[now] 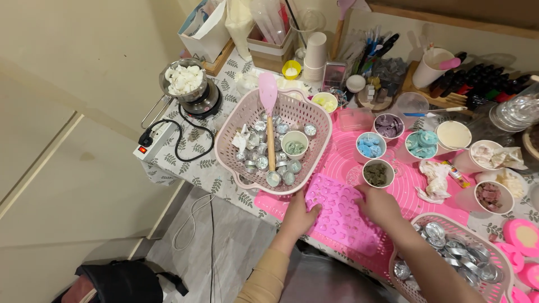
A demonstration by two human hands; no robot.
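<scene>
Head view, only one supplied. We find both hands on the pink mould, which lies flat on the pink mat at the near table edge. Left hand grips the mould's left edge, fingers curled over it. Right hand rests on the right part, fingers bent; we cannot tell if it pinches or just presses.

Risks, our judgement:
- Mould sits near the table edge, w/ part of the mat overhanging; a pull toward the body could slide it off.
- Brown cup stands just beside the right hand; a knuckle nudge could tip it onto the mould.
- Spatula lies loose in the left basket, handle near the left hand; a bump could flick the tins out.
- Melter cord trails over the table to the power strip; snag hazard.

Containers:
- Left basket: small silver tins, one cup w/ greenish bits, the spatula.
- Right basket: silver tins, by the right forearm.
- Melter pot: white wax chunks, heaped.
- Cups beyond the mould: blue pieces, teal pieces, purple, cream fill, reddish-brown chunks.
- Cup stack at rear; contents not visible.
</scene>
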